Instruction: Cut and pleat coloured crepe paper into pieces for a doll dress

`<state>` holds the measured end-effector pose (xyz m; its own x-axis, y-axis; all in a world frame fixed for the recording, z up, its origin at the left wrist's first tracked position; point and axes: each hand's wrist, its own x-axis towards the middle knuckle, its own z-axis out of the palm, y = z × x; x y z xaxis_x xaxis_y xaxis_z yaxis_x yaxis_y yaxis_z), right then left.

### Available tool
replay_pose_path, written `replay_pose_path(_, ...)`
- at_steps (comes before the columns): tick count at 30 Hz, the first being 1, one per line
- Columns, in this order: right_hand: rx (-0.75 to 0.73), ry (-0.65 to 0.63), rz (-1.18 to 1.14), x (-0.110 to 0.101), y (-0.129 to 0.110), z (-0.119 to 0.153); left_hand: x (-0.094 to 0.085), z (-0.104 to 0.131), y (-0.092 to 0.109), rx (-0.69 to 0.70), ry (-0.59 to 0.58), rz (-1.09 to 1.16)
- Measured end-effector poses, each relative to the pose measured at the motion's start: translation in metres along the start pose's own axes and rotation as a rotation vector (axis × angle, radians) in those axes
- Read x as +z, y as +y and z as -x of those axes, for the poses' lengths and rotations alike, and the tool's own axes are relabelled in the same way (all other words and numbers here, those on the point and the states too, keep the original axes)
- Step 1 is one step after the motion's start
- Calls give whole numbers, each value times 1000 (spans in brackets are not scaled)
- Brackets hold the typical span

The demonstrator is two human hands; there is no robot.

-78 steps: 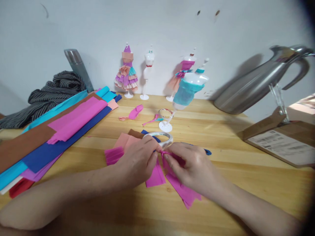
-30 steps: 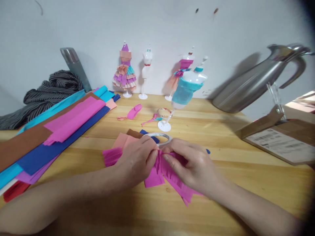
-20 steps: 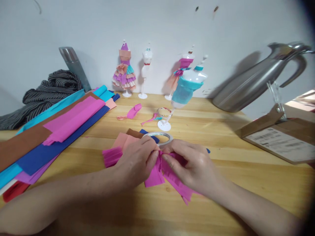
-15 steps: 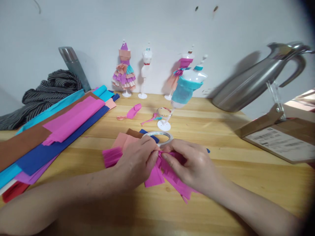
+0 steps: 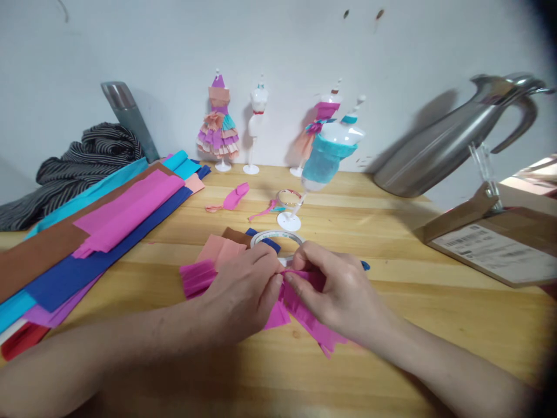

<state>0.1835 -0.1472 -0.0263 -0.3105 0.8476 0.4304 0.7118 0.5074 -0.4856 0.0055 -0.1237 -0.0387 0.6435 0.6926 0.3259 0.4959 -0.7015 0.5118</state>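
Note:
Between my two hands is a strip of magenta crepe paper [image 5: 304,305], gathered along its top edge and hanging down to the table. My left hand [image 5: 250,287] pinches the gathered edge between thumb and curled fingers. Close beside it, my right hand [image 5: 335,284] pinches the same edge with thumb and forefinger. Just behind the hands lies a roll of tape [image 5: 278,237]. Peach paper pieces [image 5: 221,251] and a folded magenta piece [image 5: 196,278] rest left of my left hand. A mini dress form [image 5: 331,157] wrapped in turquoise paper stands beyond the tape.
Along the wall stand a dress form in a ruffled paper dress [image 5: 217,130], a mostly bare white one [image 5: 259,116] and one in magenta [image 5: 324,113]. Crepe paper sheets [image 5: 104,232] are piled at left. A steel jug [image 5: 448,139] and a cardboard box [image 5: 496,244] stand at right.
My fingers have shifted slightly along the gathered edge, and my left hand now covers more of the hanging magenta paper. Both hands keep their pinch. The view has moved a little.

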Motion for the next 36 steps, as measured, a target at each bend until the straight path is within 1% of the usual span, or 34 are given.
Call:
replay_pose_path(4,9,6,11,-1,-1,1,0,1,2,14,22,13)
replay_pose_path(8,-19,4,0,-2,-1,0,0,-2,-1,-19,38,56)
replay_pose_path(11,-13,-9,-15,-3,-1,-1,0,-4,-4,-33,67,80)
replay_pose_path(18,-40,20,10,3,2,3,2,-5,-5,-60,89,33)
replay_pose_path(23,-52,68,13,4,1,5,-1,-6,-6,-68,94,-51)
replay_pose_path(26,-23,44,-12,1,2,4,-4,-8,-7,-86,97,-80)
replay_pose_path(31,77,-14,-46,0,6,0,-6,-9,-7,-88,97,-86)
replay_pose_path(33,78,-22,-67,0,7,-1,-5,-8,-7,-89,95,-76)
replay_pose_path(36,29,-17,-97,1,6,-1,-2,-8,-8,-76,98,-51)
